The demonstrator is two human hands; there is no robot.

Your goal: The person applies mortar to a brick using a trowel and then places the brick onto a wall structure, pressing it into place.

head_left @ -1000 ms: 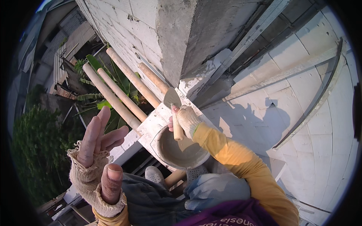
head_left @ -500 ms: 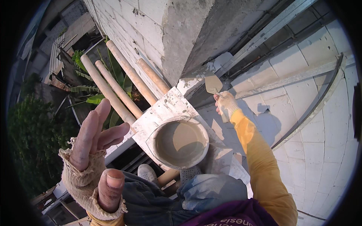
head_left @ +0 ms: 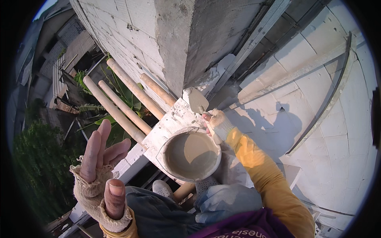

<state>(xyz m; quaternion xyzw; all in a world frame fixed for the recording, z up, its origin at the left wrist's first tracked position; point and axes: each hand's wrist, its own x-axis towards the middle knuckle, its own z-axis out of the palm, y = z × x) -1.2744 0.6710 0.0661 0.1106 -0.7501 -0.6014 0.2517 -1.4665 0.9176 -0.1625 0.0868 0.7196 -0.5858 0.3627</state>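
My right hand [head_left: 219, 123], in a cream fingerless glove, is closed round the handle of a trowel [head_left: 196, 100]. The trowel's blade lies over the far corner of a white, mortar-spotted board [head_left: 162, 126], close to the foot of the grey corner column. A round bucket [head_left: 160, 155] of wet grey mortar [head_left: 178, 147] stands on that board, just nearer than the trowel. My left hand [head_left: 99, 174], also gloved with bare fingers, is raised at the left. Its fingers are spread and hold nothing.
Several wooden poles [head_left: 115, 109] stick out beyond the board over a drop with plants. A grey concrete column [head_left: 174, 43] rises at the far side beside a white block wall [head_left: 115, 23]. Pale blocks [head_left: 309, 103] and a curved dark strip [head_left: 333, 99] are at the right. My shoes [head_left: 162, 188] are below the bucket.
My right hand has moved left with the trowel, bringing the blade from beside the column's right over to the board's far corner. The left hand stays raised and open.
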